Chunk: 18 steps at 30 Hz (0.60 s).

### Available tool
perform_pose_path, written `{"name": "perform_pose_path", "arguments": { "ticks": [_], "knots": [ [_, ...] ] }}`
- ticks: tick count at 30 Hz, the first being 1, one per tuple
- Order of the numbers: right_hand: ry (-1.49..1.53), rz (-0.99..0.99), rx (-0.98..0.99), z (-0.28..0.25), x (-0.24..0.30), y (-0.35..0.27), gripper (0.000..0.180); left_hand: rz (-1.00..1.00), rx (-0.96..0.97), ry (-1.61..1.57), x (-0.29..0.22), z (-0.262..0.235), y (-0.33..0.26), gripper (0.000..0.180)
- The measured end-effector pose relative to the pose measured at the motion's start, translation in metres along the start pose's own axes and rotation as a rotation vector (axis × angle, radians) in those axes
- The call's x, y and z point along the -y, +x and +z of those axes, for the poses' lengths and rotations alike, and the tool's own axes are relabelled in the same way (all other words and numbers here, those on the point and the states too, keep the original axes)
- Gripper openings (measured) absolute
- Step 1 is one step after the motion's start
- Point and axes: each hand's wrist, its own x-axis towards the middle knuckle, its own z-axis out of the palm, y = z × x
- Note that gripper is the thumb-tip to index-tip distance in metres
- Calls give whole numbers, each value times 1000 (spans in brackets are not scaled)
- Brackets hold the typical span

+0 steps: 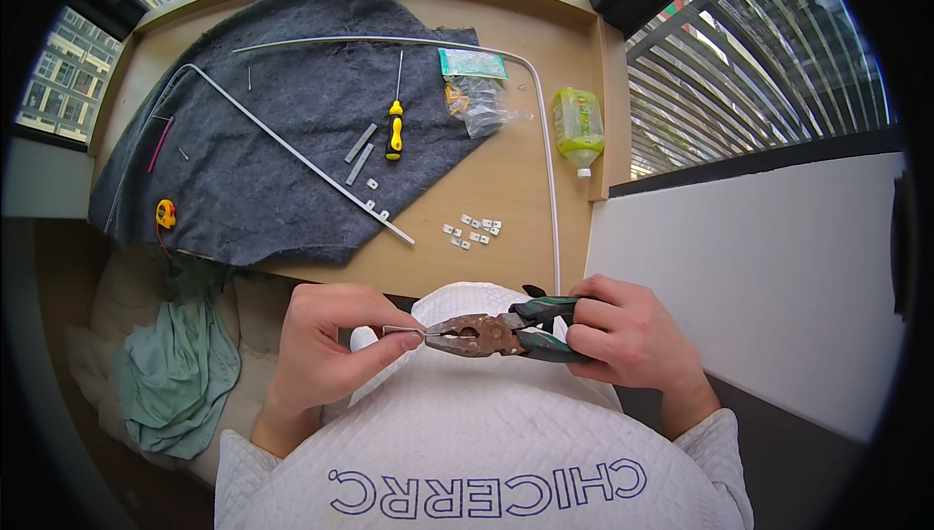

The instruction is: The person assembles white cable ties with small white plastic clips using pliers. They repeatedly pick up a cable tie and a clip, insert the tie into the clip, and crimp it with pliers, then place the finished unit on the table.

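In front of my body, my right hand (pixel 623 328) is wrapped round the green and black handles of rusty combination pliers (pixel 484 333). Their jaws point left and meet the end of a small bent piece of metal wire (pixel 397 329). My left hand (pixel 336 340) pinches that wire between thumb and forefinger, right beside the plier tips. Whether the jaws are fully closed on it is hard to see. Beyond my hands, several small white clips (pixel 473 231) lie on the wooden table (pixel 409 267).
A dark grey cloth (pixel 302 121) holds a yellow screwdriver (pixel 395 131), thin white rails (pixel 292 148), short metal strips (pixel 360 153) and a tape measure (pixel 166 215). Plastic packets (pixel 474 77) and a bottle of yellow-green liquid (pixel 579 129) stand right. Green fabric (pixel 180 374) lies on a cushion at left.
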Motion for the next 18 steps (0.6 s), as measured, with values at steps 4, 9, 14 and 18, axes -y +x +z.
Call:
{"name": "perform_pose_path", "arguments": {
  "ticks": [4,9,14,18],
  "knots": [
    [18,-1,7,3,-2,0,35,-38,-33,4,-3,3,0,12],
    [11,34,32,5,0,-3,38,4,21,88,-2,0,5,8],
    [142,174,-14,9,6,-5,50,95,211,295,-10,-8,10,8],
    [69,138,-70,17,5,-1,61,189,312,430,-10,-6,7,12]
  ]
}}
